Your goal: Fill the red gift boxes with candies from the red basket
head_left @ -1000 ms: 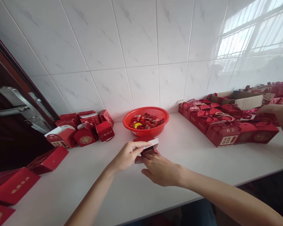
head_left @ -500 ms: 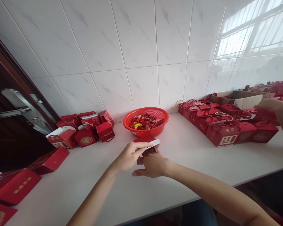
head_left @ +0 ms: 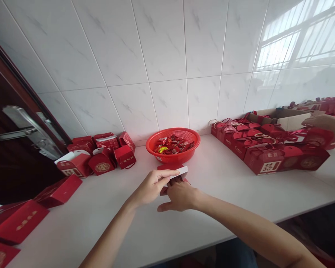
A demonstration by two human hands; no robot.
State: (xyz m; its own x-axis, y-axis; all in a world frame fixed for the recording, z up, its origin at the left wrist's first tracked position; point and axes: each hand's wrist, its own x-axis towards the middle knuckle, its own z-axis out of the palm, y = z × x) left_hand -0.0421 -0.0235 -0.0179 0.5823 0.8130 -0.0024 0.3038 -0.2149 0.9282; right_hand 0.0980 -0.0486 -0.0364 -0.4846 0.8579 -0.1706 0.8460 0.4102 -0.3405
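A small red box (head_left: 163, 191) with a white inner flap stands open at the middle of the white table, partly covered by my hands. My left hand (head_left: 153, 186) pinches its white flap between thumb and fingers. My right hand (head_left: 181, 195) has its fingers inside the box and its thumb stretched out outside; the fingertips are hidden, so what they touch cannot be made out. Just behind the box sits a red plastic basket (head_left: 173, 158) with wrapped sweets (head_left: 173, 145) in it.
Several red boxes (head_left: 102, 160) stand at the left, more along the near left edge (head_left: 25, 221). Many handled red boxes (head_left: 264, 160) and a cardboard carton (head_left: 293, 121) fill the right. Another person's hand (head_left: 318, 121) reaches in there. A tiled wall rises behind.
My right hand and the small box have shifted very slightly left. At the right, the other person's hand has moved a little over the red boxes.
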